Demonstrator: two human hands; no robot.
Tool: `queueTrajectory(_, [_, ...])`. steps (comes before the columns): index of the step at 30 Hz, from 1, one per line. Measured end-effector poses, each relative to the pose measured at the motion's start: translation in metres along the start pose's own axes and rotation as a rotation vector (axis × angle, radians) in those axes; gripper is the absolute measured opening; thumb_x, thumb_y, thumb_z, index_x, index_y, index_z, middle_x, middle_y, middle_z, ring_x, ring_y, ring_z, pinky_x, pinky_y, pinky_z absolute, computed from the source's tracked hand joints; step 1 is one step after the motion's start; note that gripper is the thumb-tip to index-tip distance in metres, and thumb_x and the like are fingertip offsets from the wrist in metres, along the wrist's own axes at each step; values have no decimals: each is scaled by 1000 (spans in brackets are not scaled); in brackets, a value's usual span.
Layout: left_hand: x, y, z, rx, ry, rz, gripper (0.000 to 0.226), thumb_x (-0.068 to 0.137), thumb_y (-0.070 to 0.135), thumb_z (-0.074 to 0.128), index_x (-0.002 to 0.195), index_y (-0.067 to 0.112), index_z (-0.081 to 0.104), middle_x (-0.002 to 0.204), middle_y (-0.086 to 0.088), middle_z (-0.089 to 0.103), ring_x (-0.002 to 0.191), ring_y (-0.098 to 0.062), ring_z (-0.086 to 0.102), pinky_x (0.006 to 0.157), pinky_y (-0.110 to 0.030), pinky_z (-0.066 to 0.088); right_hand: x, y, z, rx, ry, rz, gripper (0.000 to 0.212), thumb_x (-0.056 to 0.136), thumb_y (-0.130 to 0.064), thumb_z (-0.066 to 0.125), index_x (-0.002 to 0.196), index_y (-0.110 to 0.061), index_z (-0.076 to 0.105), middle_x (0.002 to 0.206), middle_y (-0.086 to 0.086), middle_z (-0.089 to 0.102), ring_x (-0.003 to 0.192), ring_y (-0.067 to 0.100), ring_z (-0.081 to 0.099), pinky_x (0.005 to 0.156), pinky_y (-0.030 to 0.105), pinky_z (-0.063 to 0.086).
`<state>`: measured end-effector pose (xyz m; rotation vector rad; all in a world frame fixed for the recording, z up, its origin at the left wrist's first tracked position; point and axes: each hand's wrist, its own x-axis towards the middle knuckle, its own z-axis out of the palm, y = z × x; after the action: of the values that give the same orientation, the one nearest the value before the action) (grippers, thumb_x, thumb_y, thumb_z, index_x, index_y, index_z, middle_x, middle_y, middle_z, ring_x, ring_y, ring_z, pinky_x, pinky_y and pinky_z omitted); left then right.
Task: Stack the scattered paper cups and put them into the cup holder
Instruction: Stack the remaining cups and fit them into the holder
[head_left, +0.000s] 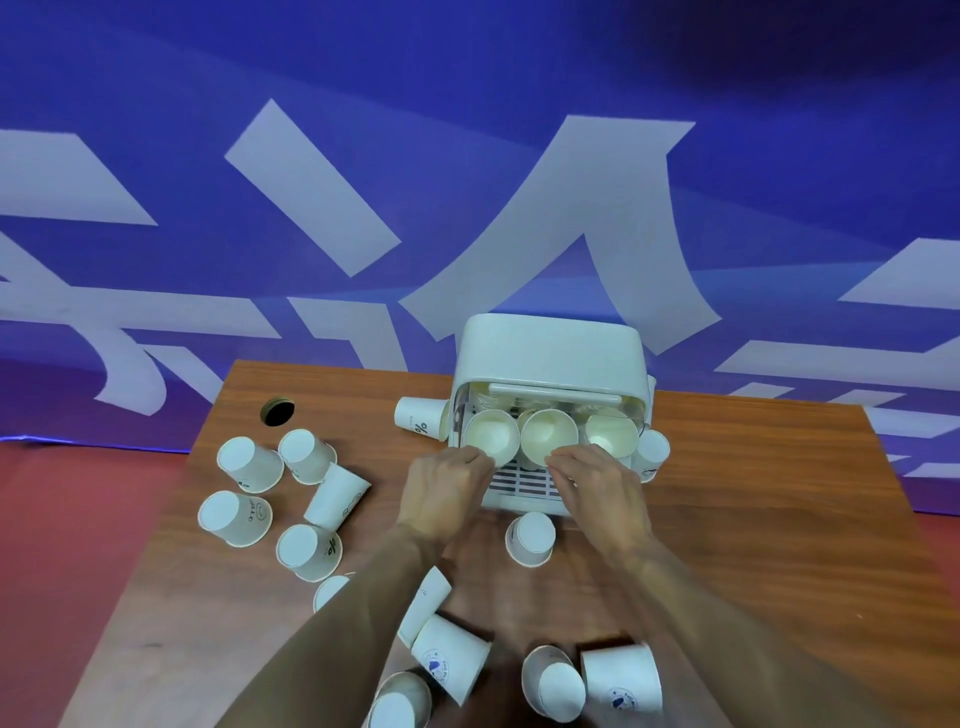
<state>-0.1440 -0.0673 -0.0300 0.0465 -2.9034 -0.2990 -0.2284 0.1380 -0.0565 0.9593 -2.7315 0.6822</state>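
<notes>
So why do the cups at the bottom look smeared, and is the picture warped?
In the head view the nearest cups are blurred, while the cup holder and the cups inside it look fairly sharp; the wide-angle lens seems to stretch the table toward the bottom corners; the light is soft and bluish, with no harsh glare.

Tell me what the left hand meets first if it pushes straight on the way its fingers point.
The leftmost cup lying mouth-out in the cup holder: the left hand has its fingertips at or just short of that cup's lower rim; depth is unclear.
</notes>
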Motion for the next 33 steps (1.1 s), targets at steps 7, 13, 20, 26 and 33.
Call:
queueTrajectory(7, [2,-1,11,-3,-26,-14,24,72,11,80,63,19,59,60,3,54,51,-18,49,38,-29,29,8,-9,1,-63,-64,8,10,83,-15,79,90,-22,76,89,-11,72,73,17,68,49,29,50])
queueTrajectory(13, [3,-1,17,-40,-12,-31,22,76,15,80,65,18,61,61,3,57,54,-20,53,38,-28,30,2,-13,6,-108,-209,104,19,99,-25,55,92,-19,72,89,-5,69,80,21,66,61,35,50])
queueTrajectory(20, [11,-7,20,-81,-53,-63,9,83,17,74,76,18,68,70,2,63,63,-23,60,44,-33,44,17,-10,13,-75,-275,183,23,101,-29,52,105,-23,73,101,-6,70,94,19,65,71,36,52])
queueTrajectory(26, [18,-8,23,-76,-121,-38,13,87,19,69,75,18,66,71,1,60,64,-22,58,44,-31,42,19,-6,22,-66,-331,216,29,103,-35,48,95,-20,72,90,-3,68,88,22,63,69,38,51])
queueTrajectory(33, [22,-12,29,38,-204,-44,18,81,24,76,67,18,66,65,1,59,58,-22,59,46,-25,25,18,-2,26,-59,-377,222,28,104,-31,46,100,-18,70,90,-2,67,85,19,61,69,36,51])
